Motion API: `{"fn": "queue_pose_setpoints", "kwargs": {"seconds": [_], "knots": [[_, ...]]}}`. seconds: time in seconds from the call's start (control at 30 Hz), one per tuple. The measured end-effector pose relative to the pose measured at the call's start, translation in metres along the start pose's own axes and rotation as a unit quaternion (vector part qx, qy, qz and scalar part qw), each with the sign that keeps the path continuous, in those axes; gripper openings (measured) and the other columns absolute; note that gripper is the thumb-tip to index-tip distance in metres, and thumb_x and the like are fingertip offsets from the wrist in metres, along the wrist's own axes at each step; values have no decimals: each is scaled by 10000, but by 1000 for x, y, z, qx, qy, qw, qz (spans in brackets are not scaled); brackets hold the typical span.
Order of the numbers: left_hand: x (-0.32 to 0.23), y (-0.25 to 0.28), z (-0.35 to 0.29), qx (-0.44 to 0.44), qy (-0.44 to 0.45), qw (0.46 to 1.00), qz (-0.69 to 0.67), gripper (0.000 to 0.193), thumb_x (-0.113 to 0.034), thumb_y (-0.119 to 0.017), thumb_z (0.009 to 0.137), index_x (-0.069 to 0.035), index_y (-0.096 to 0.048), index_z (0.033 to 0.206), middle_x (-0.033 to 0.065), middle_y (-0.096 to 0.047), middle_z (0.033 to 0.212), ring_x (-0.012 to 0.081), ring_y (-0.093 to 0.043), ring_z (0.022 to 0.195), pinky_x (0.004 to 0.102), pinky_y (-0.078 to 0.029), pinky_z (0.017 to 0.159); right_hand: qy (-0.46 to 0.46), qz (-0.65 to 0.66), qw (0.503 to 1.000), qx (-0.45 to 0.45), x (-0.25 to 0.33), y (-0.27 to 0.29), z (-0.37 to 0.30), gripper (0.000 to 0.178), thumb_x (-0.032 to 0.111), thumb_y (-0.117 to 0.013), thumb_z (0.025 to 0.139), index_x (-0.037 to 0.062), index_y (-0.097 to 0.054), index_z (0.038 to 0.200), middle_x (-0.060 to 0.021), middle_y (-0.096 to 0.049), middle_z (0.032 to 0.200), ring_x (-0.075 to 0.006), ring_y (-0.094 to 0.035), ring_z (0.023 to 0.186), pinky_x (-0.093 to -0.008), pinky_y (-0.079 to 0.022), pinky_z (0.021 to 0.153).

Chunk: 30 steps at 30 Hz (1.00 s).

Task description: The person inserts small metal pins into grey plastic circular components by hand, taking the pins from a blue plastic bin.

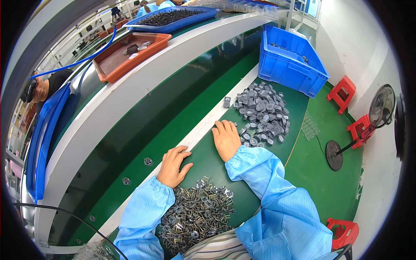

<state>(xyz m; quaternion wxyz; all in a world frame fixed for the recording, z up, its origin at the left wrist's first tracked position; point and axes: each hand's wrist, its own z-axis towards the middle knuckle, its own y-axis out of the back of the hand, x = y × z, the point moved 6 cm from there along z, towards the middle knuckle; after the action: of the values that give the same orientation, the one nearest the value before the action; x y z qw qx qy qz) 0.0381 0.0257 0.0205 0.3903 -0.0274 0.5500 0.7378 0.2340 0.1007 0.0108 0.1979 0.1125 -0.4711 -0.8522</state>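
Observation:
My left hand rests at the white strip beside the belt, its fingers and thumb apart and nothing seen in them. Just below it, nearer to me, lies a heap of small metal-pinned parts. Farther right, my right hand lies on the green table by the white strip, fingers stretched out and no part visible in it. Beyond and right of that hand spreads a pile of round grey plastic housings. One pair of grey housings sits apart at the strip.
A green conveyor belt runs beyond the strip, carrying a few small pinned parts. A blue crate stands at the table's far end. An orange tray and a blue tray sit above the belt. At right are red stools and a fan.

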Motion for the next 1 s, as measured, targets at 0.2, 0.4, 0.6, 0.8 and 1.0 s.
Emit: {"fn": "queue_pose_setpoints", "kwargs": {"seconds": [0.2,0.4,0.6,0.8,1.0], "knots": [[1,-1,1,-1,-4,1000,3,417,-159,-791,858,-47,-630,1227,159,-580,1361,366,-546,1259,470,-426,1049,24,-9,997,-78,-6,10,4,163,89,-624,816,8,-695,939,-138,-660,1121,-326,-576,1160,-471,-431,1064],[3,-3,2,-3,3,1000,6,568,-182,-815,837,-30,-559,1321,177,-555,1388,382,-542,1261,478,-425,1049,119,142,975,-120,17,34,8,193,85,-664,792,36,-673,979,-103,-663,1112,-322,-580,1133,-451,-460,993],[7,-3,-1,-6,31,997,-63,733,-170,-904,738,-47,-508,1343,173,-547,1346,365,-569,1223,451,-457,1030,142,439,887,34,60,10,-12,353,46,-804,794,47,-654,1114,-100,-675,1040,-325,-628,979,-404,-546,823],[5,-2,1,2,71,987,-144,564,-56,-853,782,-42,-566,1267,129,-558,1224,302,-641,1042,390,-543,890,90,505,848,131,54,0,-7,400,18,-771,818,37,-599,1179,-148,-661,1071,-360,-626,1048,-435,-541,894],[-2,-4,1,-5,-6,989,-145,309,-1,-807,820,-31,-680,1101,112,-588,1193,263,-677,990,357,-573,843,56,502,849,157,51,-2,-11,403,-3,-764,823,33,-590,1185,-149,-657,1085,-366,-625,1062,-444,-536,894]]}}
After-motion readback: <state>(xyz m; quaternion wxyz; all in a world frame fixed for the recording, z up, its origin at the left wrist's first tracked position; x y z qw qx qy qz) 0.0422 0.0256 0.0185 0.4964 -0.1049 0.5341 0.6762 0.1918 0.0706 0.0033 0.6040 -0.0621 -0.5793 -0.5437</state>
